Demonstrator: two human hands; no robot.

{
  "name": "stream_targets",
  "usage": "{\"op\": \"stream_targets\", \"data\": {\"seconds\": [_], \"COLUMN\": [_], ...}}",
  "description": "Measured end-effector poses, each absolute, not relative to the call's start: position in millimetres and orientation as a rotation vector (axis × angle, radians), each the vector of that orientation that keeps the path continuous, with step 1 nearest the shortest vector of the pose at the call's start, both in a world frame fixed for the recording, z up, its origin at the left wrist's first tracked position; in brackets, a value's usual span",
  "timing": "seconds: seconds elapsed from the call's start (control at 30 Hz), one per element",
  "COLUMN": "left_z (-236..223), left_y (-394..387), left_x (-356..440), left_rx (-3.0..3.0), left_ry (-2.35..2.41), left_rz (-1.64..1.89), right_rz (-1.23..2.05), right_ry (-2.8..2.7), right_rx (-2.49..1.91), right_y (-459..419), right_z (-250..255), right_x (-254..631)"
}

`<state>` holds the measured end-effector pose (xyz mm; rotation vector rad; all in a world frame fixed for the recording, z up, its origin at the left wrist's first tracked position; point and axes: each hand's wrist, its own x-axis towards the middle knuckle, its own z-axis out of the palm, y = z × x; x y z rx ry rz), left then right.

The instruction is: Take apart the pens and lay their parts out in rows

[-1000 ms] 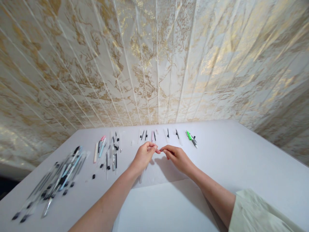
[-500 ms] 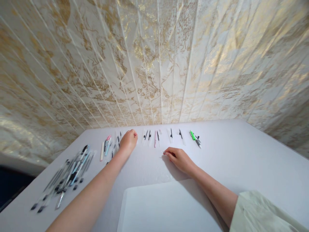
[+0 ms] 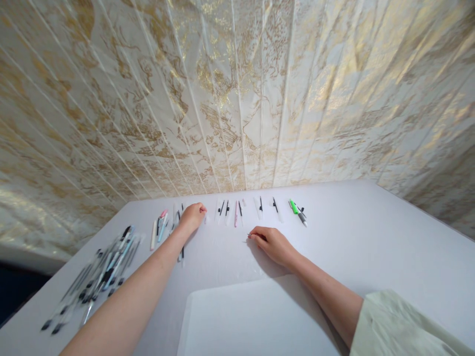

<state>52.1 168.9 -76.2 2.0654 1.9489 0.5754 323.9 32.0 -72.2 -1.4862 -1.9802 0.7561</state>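
White table [image 3: 341,237]: left forearm [image 3: 144,277] overlaps pen parts [image 3: 182,256]; left fingers [image 3: 202,209], grip unclear; right fingers [image 3: 256,232] pinch thin piece [image 3: 248,234].

A white table [image 3: 349,232] carries the things. Along its left edge lies a loose pile of clear, pale-blue and black-capped pens [image 3: 107,275]. Near the far left corner rest a slim cream pen [image 3: 153,236] and a light-blue pen [image 3: 162,227]. A spaced row follows the far edge — thin black rods [image 3: 240,208] and clear tubes [image 3: 257,208], a slender pink barrel [image 3: 236,214], then a green-and-grey pen [image 3: 296,208]. Toward the near edge lies a large, flat white sheet [image 3: 248,316].
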Motion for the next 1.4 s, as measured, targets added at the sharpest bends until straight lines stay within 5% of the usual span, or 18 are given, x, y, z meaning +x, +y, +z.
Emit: {"op": "stream_targets", "data": {"seconds": [0.43,0.63,0.87,1.4], "left_z": [-26.7,9.4,13.7,-14.8], "left_y": [97.3,-33.2,-131.0,-164.3], "left_x": [73.3,85.8,82.7,54.2], "left_rx": [2.095,1.962,1.788,1.877], "left_ry": [1.763,1.218,1.18,1.336], "left_rz": [0.49,-0.126,-0.647,-0.543], "right_rz": [0.756,0.728,0.719,0.677], "right_ry": [-2.007,-2.031,-2.044,-2.086], "right_rx": [-1.492,-1.48,-1.484,-1.431], "right_y": [32.6,33.4,30.4,25.6], "right_z": [-72.1,-77.5,-74.5,-78.8], "right_x": [326.6,328.4,327.7,332.1]}}
